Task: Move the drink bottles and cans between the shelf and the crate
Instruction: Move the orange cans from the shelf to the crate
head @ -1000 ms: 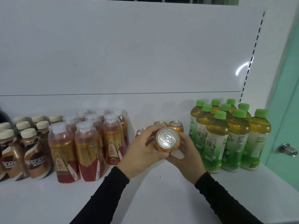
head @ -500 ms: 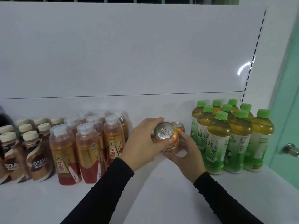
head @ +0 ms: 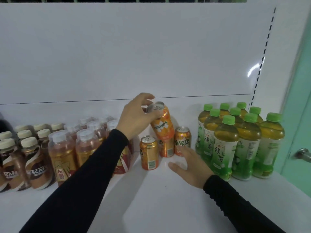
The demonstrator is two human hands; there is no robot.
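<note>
Tilting Mirinda can (head: 162, 122) under left hand (head: 137, 115)

Metal door handle (head: 303, 154) (teal door (head: 299, 115)).

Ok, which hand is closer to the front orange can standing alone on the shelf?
Right. The right hand lies open on the shelf just to the right of the front orange can, while the left hand is up above it, gripping the tilted Mirinda can.
</note>
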